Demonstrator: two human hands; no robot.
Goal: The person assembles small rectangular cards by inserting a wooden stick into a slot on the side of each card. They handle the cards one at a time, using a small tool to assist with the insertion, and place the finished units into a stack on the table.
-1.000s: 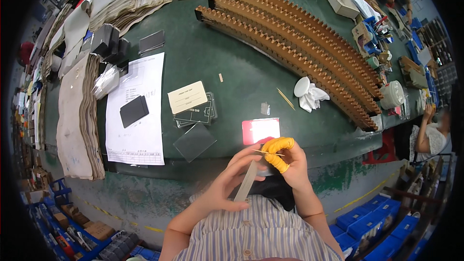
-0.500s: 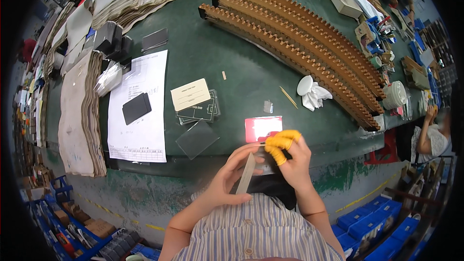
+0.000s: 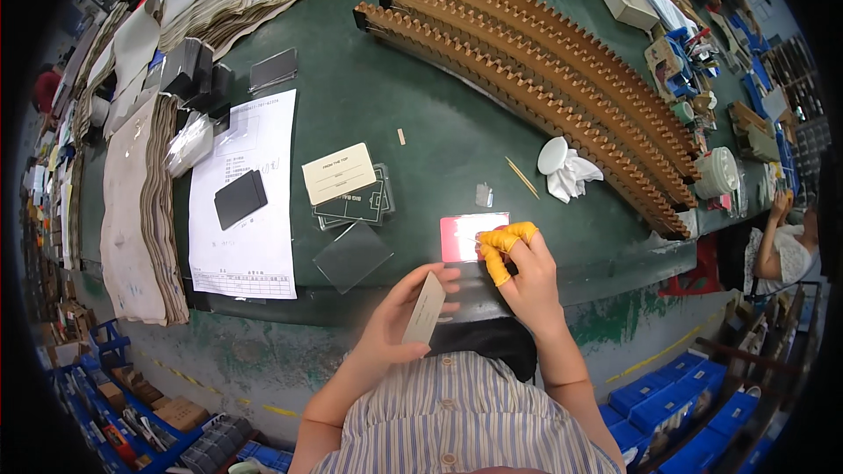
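My left hand [image 3: 386,320] grips a cream card [image 3: 425,309], tilted on edge, between thumb and fingers in front of my striped shirt. Whether it is one card or a thin stack, I cannot tell. Yellow finger covers wrap several fingers of my right hand [image 3: 532,279]. Those fingertips are pinched together over the right part of a glossy red card [image 3: 450,241] near the table's front edge; what they hold, if anything, is hidden. To the left, a cream printed card [image 3: 339,174] lies on dark green cards [image 3: 356,208], with a grey see-through sheet [image 3: 353,257] just below.
Curved wooden slotted racks [image 3: 527,79] fill the right half of the green table [image 3: 351,53]. Crumpled white tissue [image 3: 572,177], thin sticks [image 3: 522,175] and a small clear piece [image 3: 484,195] lie nearby. Black cards [image 3: 240,200] rest on a printed sheet [image 3: 263,250].
My right hand has moved slightly forward from near the left hand onto the red card. The left hand has drawn a little left, its card turned more face-on.
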